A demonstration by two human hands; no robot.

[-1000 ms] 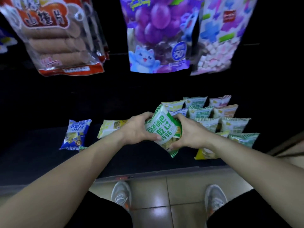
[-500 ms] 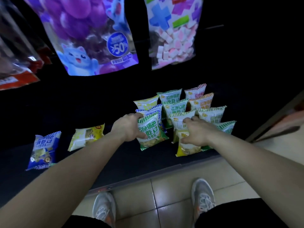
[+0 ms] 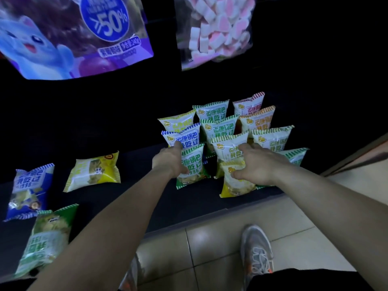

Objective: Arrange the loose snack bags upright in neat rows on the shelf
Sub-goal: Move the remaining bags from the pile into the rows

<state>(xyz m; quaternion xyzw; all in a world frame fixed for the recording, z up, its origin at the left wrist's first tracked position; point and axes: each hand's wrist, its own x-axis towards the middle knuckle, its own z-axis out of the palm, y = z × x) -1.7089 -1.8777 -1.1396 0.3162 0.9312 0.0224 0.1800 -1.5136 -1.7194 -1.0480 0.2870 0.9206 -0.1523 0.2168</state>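
Observation:
Several small snack bags stand upright in rows on the dark shelf (image 3: 189, 204) at centre right. My left hand (image 3: 170, 160) grips the left edge of a green-striped bag (image 3: 194, 164) that stands at the front of the left row. My right hand (image 3: 256, 164) rests on the top of a yellow bag (image 3: 235, 183) at the front of the middle row, fingers curled on it. Three loose bags lie flat to the left: a yellow one (image 3: 93, 172), a blue one (image 3: 27, 190) and a green one (image 3: 46, 236).
A purple grape-candy pouch (image 3: 73, 34) and a clear bag of pink and white marshmallows (image 3: 214, 32) hang above the shelf. Beige floor tiles (image 3: 294, 238) and my grey shoes (image 3: 257, 255) lie below the shelf's front edge. A dark frame edge (image 3: 357, 156) runs at right.
The green-striped bag, held in both hands in front of the rows a second ago, now stands on the shelf in the left row. My right hand has shifted onto the yellow bag.

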